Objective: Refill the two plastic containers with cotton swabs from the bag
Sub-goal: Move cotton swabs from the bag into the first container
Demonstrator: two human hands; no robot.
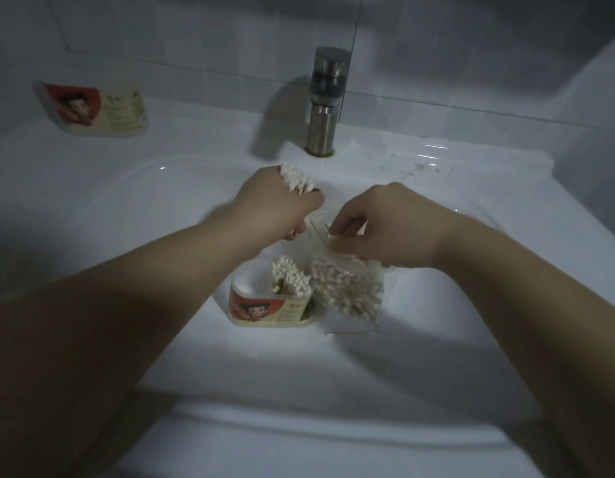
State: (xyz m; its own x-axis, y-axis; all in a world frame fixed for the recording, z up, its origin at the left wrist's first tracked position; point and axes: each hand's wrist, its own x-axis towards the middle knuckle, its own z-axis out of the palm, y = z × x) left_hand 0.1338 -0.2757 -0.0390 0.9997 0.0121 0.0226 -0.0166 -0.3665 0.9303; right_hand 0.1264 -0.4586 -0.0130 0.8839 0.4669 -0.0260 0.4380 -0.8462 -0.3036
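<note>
**Swabs in hand over the sink**

The left grip (278,205) is clenched round a bundle of cotton swabs (296,181), held above the far part of the sink (161,201), near the faucet (325,105). The right grip (385,225) pinches the top of the clear bag (351,291), which is stuffed with swabs and stands in the basin. Touching the bag's left side, a container (264,308) holds upright swabs. A second container (96,108) lies on the counter (196,125), far left.
</note>
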